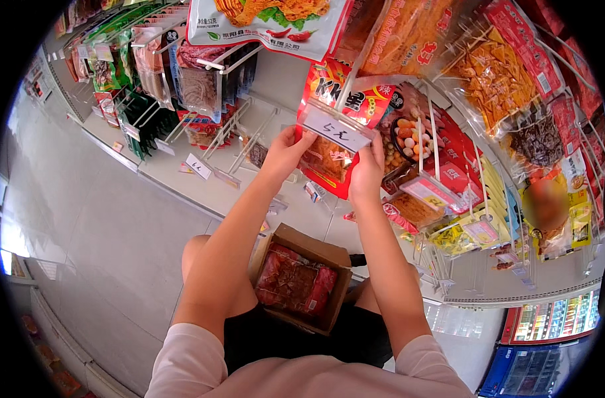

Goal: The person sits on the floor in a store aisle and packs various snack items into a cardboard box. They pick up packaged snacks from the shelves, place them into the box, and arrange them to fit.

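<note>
A red plastic snack packet (327, 171) with a clear window hangs upright before me, among the hooks of a shop display. My left hand (285, 151) pinches its left edge, and my right hand (367, 174) grips the right edge. In front of the packet is a clear price-tag holder (336, 127) with handwriting on its card, at the end of a wire peg hook; it hides part of the packet. Whether the packet hangs on that hook I cannot tell. Between my knees sits an open cardboard box (302, 236) holding red snack packets (295, 281).
A large white-and-red packet (267, 25) hangs close above my hands. Rows of wire hooks (237, 132) with bagged snacks project on the left, and more packets (501, 74) hang on the right. A shelf base (178, 184) borders the grey tiled floor (93, 214).
</note>
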`<state>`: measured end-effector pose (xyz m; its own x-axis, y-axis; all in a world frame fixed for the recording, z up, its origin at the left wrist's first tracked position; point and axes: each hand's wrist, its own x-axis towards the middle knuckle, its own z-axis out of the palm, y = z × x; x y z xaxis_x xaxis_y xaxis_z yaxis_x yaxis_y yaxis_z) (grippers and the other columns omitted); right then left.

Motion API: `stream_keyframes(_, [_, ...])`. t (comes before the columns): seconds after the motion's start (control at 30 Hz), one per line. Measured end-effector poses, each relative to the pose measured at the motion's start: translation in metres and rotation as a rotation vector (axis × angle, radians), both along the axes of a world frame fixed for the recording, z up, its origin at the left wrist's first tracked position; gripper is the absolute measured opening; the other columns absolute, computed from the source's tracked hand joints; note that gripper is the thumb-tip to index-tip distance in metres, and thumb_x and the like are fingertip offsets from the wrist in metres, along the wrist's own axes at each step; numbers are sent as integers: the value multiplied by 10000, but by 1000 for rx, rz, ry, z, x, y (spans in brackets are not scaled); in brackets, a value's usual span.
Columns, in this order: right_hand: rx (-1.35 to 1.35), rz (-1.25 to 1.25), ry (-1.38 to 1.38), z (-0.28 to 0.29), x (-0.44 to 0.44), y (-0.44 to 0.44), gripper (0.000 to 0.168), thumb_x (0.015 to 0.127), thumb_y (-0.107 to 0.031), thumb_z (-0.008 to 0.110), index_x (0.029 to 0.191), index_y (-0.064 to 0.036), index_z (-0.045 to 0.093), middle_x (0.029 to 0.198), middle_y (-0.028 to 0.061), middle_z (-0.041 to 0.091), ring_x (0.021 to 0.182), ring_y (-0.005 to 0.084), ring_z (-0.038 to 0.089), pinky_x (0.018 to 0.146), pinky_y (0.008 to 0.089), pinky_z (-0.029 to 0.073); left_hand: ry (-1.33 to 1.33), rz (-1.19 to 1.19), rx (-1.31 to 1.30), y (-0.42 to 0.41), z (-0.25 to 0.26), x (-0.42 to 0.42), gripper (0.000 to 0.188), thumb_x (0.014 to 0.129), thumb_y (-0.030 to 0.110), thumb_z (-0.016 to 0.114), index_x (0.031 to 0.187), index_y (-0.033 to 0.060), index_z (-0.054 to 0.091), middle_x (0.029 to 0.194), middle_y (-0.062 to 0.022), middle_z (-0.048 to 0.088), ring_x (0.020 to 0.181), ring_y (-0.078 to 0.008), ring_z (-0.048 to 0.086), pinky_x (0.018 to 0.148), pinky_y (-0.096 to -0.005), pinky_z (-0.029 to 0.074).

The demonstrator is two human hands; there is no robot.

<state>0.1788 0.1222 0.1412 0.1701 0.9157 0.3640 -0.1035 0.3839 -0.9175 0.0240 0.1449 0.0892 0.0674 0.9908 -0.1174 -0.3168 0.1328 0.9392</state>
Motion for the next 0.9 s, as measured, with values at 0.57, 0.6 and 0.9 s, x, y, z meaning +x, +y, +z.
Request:
stream_keyframes(0.57, [-93, 412, 63, -2, 4, -111, 246, 1099, -271, 434, 969, -75, 507, 846, -39, 441, 765, 51, 384, 711, 215, 348, -236, -119, 39, -114, 33, -47, 383, 926, 183, 728, 1262, 47, 603, 1196, -40, 690, 1109, -163, 638, 1001, -358, 474])
stream_keyframes(0.6, [-101, 413, 62, -2, 4, -117, 251, 1099, -275, 434, 964, -75, 503, 844, -40, 437, 766, 52, 383, 713, 219, 351, -212, -109, 75, -117, 32, -45, 383, 923, 196, 736, 1253, 45, 614, 1188, -43, 692, 1102, -163, 638, 999, -363, 478])
stream_keyframes(0.9, [-439, 456, 74, -64, 92, -182, 485, 1020, -229, 618, 1418, -5, 455, 1286, 34, 603, 1153, 102, 547, 998, 288, 447, 512, -583, -101, -121, 4, -20, 324, 871, 249, 804, 1107, 41, 724, 1010, -29, 733, 927, -100, 652, 839, -281, 514])
